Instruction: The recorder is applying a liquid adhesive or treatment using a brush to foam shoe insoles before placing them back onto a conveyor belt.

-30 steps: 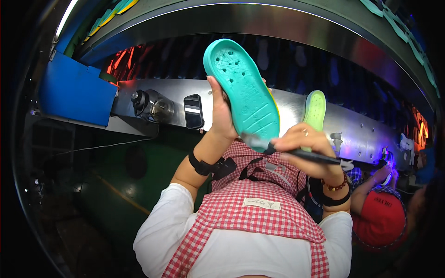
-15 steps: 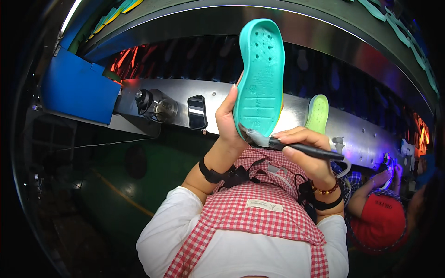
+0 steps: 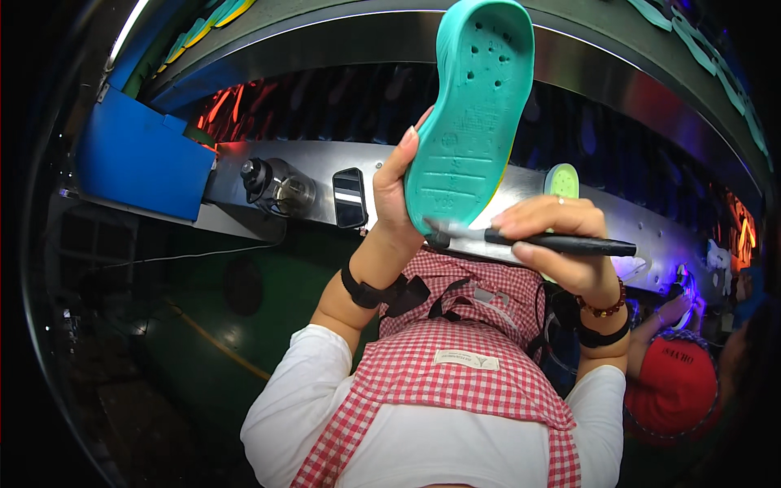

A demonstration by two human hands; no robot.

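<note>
A teal shoe sole point(image 3: 468, 150) with small holes toward its far end is held up in front of me, a yellow edge showing along its right side. My left hand point(image 3: 392, 195) grips it by the left edge near the heel, thumb along the side and the other fingers hidden behind. My right hand point(image 3: 561, 236) is closed round the black handle of a brush point(image 3: 590, 245). The brush's bristles touch the heel end of the sole and look smeared by motion. Beyond my right hand a light green sole point(image 3: 562, 180) stands on the metal ledge.
On the metal ledge point(image 3: 317, 159) lie a phone point(image 3: 349, 198) and a dark-capped clear bottle point(image 3: 285, 189). A blue box point(image 3: 138, 154) is at the left. Teal soles point(image 3: 716, 69) line the curved belt above. A co-worker in a red cap point(image 3: 675, 382) sits at the right.
The teal sole has moved up and tilted to the right, looking larger. My right hand and the brush have shifted right, with the bristles still at the heel end.
</note>
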